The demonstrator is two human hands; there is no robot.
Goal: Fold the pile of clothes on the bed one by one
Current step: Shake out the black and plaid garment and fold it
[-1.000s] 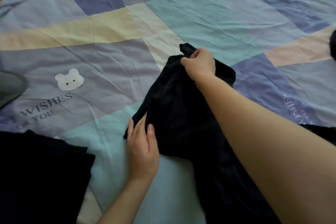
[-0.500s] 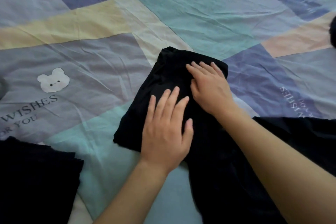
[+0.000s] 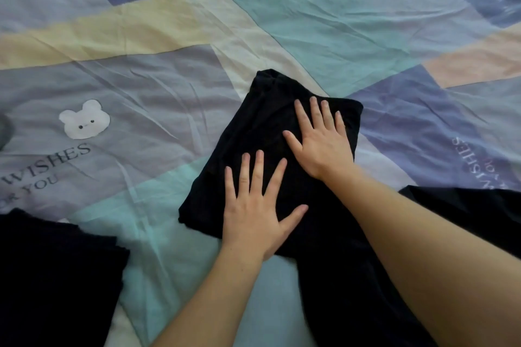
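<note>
Both hands have gone flat since a second ago: left hand [image 3: 255, 210] and right hand [image 3: 321, 141] press, fingers spread, gripping nothing, on the dark garment [image 3: 253, 127] on the bedsheet [image 3: 338, 22]. Soft, limp, probably light; best lifted by its corners.

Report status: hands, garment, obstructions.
Left hand and right hand flat, pressing the partly folded black cloth garment. Nothing blocking; another dark garment lies apart, lower left.

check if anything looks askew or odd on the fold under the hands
The dark garment has a bunched corner sticking out at its far end, so the fold is not square. Both the left hand and right hand lie flat on it.
</note>
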